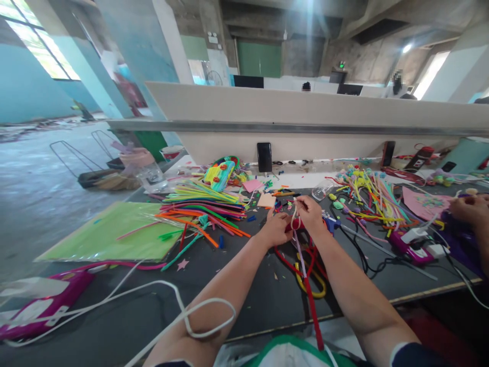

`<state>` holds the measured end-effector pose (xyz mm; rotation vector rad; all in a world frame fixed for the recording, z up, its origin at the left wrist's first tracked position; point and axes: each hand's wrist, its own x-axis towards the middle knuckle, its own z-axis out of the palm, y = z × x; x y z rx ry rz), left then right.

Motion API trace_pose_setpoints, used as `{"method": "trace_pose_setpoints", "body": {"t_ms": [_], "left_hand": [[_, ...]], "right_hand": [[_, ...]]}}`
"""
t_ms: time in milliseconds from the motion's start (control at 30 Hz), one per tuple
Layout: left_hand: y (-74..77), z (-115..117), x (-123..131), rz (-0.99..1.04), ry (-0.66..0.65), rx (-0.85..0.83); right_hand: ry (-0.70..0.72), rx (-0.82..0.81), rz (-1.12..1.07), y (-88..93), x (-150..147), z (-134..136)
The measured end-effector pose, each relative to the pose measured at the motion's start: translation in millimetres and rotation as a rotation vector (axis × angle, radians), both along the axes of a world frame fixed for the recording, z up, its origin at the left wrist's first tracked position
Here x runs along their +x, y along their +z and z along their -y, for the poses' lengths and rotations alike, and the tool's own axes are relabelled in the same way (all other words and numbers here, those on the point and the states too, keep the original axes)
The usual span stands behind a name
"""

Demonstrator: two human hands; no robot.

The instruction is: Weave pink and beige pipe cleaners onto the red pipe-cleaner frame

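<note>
My two hands are close together over the middle of the desk. My right hand [311,213] is closed, pinching the top of a thin cream-coloured loop [293,221], a cord or a fuzzy stem. Closed around a small red piece [295,225] just beside the loop is my left hand [275,228]; its exact kind is hard to make out. Beneath them hangs a pale purple and red strip [310,300], running toward my body. Red looped stems [284,259] and a yellow loop [320,291] lie under my wrists. A blue tool [331,224] is partly hidden behind my right hand.
A pile of coloured pipe cleaners [206,204] lies left, beside a green sheet pack [107,229]. Magenta power strips [412,250] and white cables [175,293] cross the desk. A phone [264,157] leans against the partition [229,145]. Another person's hand [471,209] is at the right.
</note>
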<state>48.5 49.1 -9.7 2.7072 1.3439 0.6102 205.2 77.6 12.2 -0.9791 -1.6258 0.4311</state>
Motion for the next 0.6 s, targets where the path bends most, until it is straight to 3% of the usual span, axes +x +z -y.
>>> {"method": "trace_pose_setpoints", "body": {"t_ms": [167, 267, 400, 600], "left_hand": [[0.1, -6.2, -2.4, 0.129, 0.06, 0.014], [9.4, -12.9, -2.8, 0.341, 0.092, 0.049], [24.6, -20.4, 2.8, 0.622, 0.018, 0.07], [32.7, -31.6, 13.2, 0.795, 0.082, -0.03]], "right_hand": [[-0.031, 0.058, 0.037, -1.3, 1.7, -3.3], [-0.037, 0.061, 0.043, -1.1, 1.9, -4.7], [-0.018, 0.019, 0.049, -1.6, 1.5, -7.9], [0.003, 0.035, 0.07, -2.7, -1.9, -13.3]]}}
